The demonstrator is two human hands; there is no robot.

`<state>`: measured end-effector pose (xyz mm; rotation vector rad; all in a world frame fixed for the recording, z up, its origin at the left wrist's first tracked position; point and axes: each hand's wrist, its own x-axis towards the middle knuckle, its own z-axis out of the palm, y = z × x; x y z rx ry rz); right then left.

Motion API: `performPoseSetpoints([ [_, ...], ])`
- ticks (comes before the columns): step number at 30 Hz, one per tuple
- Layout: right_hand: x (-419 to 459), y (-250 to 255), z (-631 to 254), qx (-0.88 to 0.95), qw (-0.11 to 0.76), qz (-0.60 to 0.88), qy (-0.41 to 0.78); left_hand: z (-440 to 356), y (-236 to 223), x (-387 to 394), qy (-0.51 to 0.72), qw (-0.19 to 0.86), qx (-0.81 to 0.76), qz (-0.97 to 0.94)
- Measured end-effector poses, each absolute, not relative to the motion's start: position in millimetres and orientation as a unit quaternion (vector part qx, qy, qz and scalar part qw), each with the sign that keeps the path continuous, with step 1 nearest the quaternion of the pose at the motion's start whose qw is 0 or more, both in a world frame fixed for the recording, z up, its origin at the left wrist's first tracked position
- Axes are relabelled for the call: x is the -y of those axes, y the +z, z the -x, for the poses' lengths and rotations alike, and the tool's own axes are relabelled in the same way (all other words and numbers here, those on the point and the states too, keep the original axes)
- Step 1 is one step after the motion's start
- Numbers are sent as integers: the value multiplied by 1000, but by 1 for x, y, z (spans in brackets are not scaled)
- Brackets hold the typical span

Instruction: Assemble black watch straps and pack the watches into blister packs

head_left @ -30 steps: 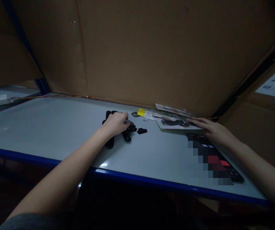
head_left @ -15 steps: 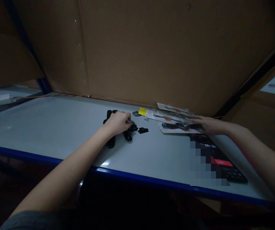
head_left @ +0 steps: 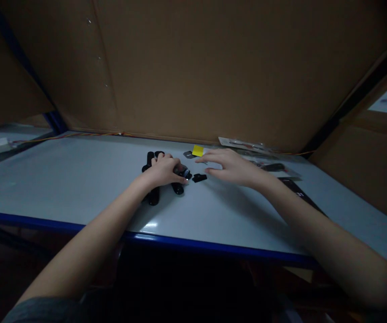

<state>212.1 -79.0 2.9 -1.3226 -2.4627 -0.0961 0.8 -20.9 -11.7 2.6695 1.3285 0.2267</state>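
Observation:
My left hand [head_left: 164,171] lies curled over a cluster of dark objects, its fingers bent round something small and dark at the thumb. Black rounded handles [head_left: 153,196] stick out from under the palm and on its far side; what they belong to is hidden. A small flat black piece [head_left: 199,178] lies just right of the left thumb. Above and right of that piece hovers my right hand [head_left: 229,167], thumb and fingers apart with nothing between them. Beyond its fingertips are a yellow label [head_left: 198,150] and a dark grey flat piece [head_left: 189,154].
Clear-wrapped card packages [head_left: 247,146] lie along the back, partly behind my right hand. A black phone-like device [head_left: 301,195] is partly covered by my right forearm. Cardboard [head_left: 193,76] walls the back, and a blue edge [head_left: 186,244] runs along the table's front.
My right hand has left the card packages and moved left, toward the small black piece. The left hand stays over the black handles, its thumb extended a little more. The view has shifted slightly.

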Motion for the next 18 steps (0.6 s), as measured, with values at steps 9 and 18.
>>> performPoseSetpoints([
  [9,60,-33,-220,820,233,521,36,1,-9,19,93,83,-433,-893],
  [18,60,-35,-222,780,275,561,37,25,-8,-4,155,-16,-558,-815],
])
